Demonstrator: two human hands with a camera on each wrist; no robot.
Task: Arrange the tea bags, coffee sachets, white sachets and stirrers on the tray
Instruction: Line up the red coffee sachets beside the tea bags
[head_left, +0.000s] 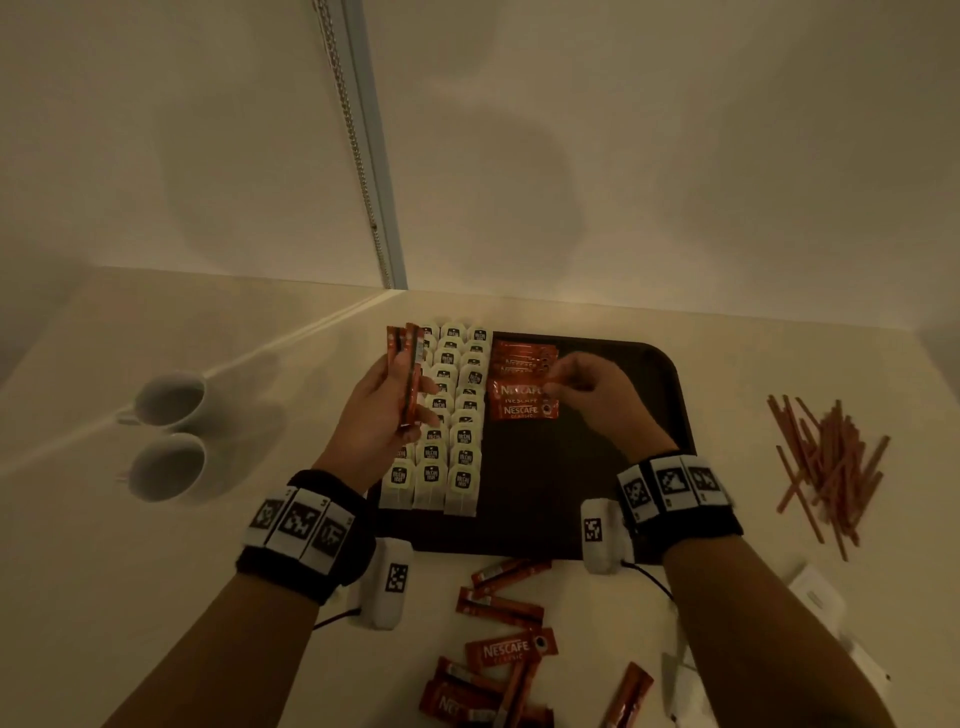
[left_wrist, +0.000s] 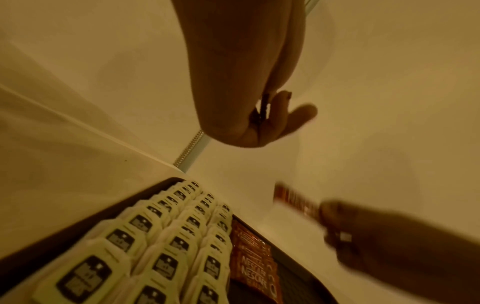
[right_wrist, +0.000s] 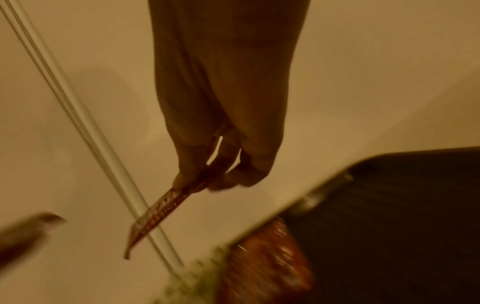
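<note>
A dark tray (head_left: 545, 493) carries three columns of tea bags (head_left: 457, 441) along its left side. Beside them, at the far end, lie stacked coffee sachets (head_left: 522, 356). My left hand (head_left: 410, 395) grips a bundle of coffee sachets (head_left: 408, 358) upright over the tea bags (left_wrist: 145, 246). My right hand (head_left: 558, 382) pinches one coffee sachet (right_wrist: 166, 207) by its end, just above the stack (left_wrist: 253, 261). Red stirrers (head_left: 826, 462) lie in a loose pile on the table to the right of the tray. White sachets (head_left: 815, 597) lie near the right forearm.
More coffee sachets (head_left: 504, 649) are scattered on the table in front of the tray. Two white cups (head_left: 166, 431) stand to the left. A wall with a hanging bead chain (head_left: 358, 156) rises just behind the tray.
</note>
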